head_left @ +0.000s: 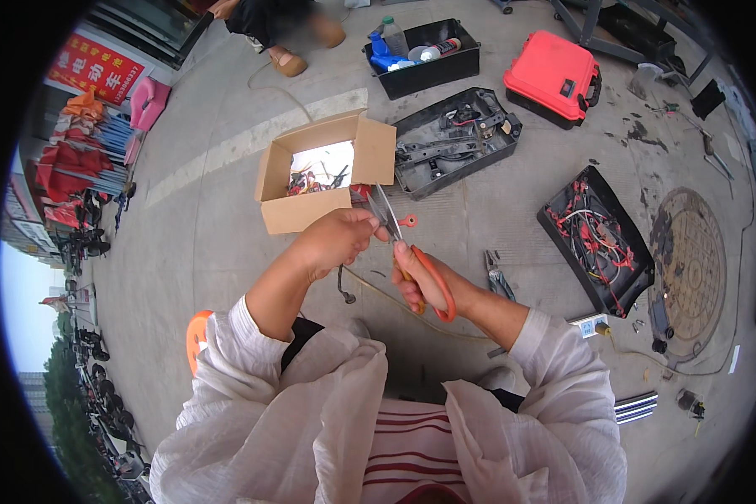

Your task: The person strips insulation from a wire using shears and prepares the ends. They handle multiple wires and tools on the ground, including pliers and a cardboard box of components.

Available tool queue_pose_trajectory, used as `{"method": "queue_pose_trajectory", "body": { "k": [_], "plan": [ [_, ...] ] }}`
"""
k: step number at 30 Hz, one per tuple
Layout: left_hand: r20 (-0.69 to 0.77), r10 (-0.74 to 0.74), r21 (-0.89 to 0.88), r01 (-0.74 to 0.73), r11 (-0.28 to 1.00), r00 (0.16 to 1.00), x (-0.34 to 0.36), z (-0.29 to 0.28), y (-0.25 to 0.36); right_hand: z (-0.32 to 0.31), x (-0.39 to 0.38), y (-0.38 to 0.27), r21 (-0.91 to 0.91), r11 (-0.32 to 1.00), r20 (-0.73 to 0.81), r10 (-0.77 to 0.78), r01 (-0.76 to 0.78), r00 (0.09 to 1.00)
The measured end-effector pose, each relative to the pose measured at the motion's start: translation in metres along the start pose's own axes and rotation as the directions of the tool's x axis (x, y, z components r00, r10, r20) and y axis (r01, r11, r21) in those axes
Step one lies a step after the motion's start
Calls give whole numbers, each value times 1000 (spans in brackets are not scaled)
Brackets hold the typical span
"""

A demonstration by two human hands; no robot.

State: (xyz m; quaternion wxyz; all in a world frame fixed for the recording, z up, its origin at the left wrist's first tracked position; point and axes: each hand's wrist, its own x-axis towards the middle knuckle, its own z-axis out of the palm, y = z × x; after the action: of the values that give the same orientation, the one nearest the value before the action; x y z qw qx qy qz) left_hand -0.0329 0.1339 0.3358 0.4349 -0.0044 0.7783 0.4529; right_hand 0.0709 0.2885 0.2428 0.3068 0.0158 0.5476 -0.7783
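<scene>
My right hand (pixel 413 277) is closed round orange-handled scissors (pixel 441 294), whose long blades point up and away from me, slightly apart. My left hand (pixel 334 239) pinches something by the blades, too small and hidden to make out. A red ring terminal (pixel 408 221) shows just right of the blades; whether it is held is unclear. A dark cable with a fitting (pixel 346 296) shows below my left hand. Beyond my hands, an open cardboard box (pixel 281 214) holds small wires and parts.
A black tray of parts (pixel 454 143), a bin of bottles (pixel 428 80) and a red case (pixel 546 71) stand ahead. Rightward lie pliers (pixel 498 277), a wire-filled tray (pixel 596 239) and a power strip (pixel 588 326). A person's feet (pixel 290 63) show at the top.
</scene>
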Motion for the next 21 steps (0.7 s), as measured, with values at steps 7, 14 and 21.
{"method": "queue_pose_trajectory", "body": {
  "k": [7,14,21],
  "plan": [
    [54,77,-128,-70,989,996,2,2,2,3,2,-6,137,989,26,-53,49,998],
    [83,125,-198,-106,974,989,-3,6,4,-2,-9,-20,-59,990,13,-127,128,992],
    [74,170,-146,-158,977,983,-9,5,1,6,-2,-7,0,989,-34,-146,146,989]
  ]
}}
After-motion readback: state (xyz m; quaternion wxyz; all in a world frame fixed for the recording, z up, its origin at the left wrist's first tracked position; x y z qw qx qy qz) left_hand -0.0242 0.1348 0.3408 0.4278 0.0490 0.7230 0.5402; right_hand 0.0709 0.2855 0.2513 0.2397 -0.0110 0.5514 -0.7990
